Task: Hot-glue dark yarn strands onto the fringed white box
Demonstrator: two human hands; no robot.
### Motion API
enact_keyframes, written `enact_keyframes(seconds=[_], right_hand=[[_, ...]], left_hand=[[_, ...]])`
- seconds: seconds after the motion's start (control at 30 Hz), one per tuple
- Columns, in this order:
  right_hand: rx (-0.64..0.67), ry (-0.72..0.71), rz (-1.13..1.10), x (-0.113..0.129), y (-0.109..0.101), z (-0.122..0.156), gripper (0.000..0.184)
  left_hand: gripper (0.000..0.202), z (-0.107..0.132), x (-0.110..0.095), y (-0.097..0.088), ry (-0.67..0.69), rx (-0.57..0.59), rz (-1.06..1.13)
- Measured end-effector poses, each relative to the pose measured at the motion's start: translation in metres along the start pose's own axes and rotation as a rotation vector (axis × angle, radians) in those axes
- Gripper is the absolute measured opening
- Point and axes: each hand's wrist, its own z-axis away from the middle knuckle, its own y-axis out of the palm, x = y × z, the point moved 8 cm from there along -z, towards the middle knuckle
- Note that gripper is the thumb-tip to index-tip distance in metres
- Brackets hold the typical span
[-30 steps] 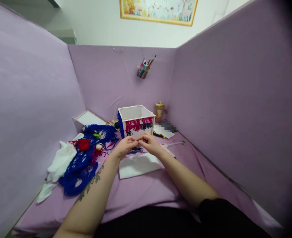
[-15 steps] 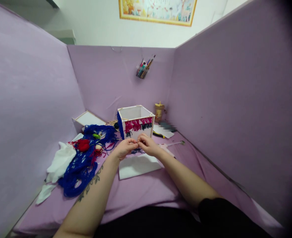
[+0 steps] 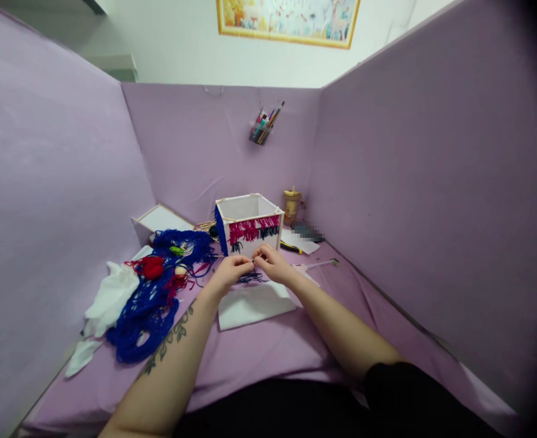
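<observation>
My left hand [image 3: 230,272] and my right hand [image 3: 270,263] meet fingertip to fingertip just in front of a white open box [image 3: 249,226] with a fringe of pink and dark yarn along its top edge. Both hands pinch a short dark strand of yarn [image 3: 253,261] between them. Below the hands lies a small heap of dark yarn pieces [image 3: 250,278] on a white sheet [image 3: 254,304].
A tangle of blue yarn [image 3: 152,304] with red yarn [image 3: 152,266] and white cloth [image 3: 110,296] lies at the left. A white frame [image 3: 161,218], a yellow jar [image 3: 292,205], papers [image 3: 302,241] and a wall-hung pen holder [image 3: 262,126] stand behind. Purple partitions enclose the table.
Both hands have dropped slightly and stayed together, still pinching the strand. Nothing else has moved.
</observation>
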Motion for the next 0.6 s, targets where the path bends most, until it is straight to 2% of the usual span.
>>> enact_keyframes(seconds=[0.1,0.2,0.37,0.47,0.53,0.6], right_hand=[[0.009,0.092,0.06,-0.013,-0.021,-0.008,0.016],[0.038,0.213,0.234,-0.033,-0.054,-0.008,0.016],[0.212,0.456,0.615,-0.079,-0.088,0.03,0.029],[0.342,0.564,0.735,-0.102,-0.088,0.059,0.04],[0.422,0.581,0.712,-0.108,-0.081,0.069,0.038],[0.435,0.62,0.657,-0.11,-0.079,0.074,0.033]], left_hand=[[0.023,-0.002,0.002,-0.005,0.013,-0.032,-0.005],[0.025,-0.004,0.005,-0.01,0.024,-0.065,-0.025],[0.024,-0.005,0.01,-0.012,0.019,-0.088,-0.065],[0.024,-0.006,0.012,-0.011,0.012,-0.092,-0.074],[0.024,-0.006,0.014,-0.011,0.001,-0.095,-0.073],[0.024,-0.006,0.014,-0.011,-0.008,-0.096,-0.076]])
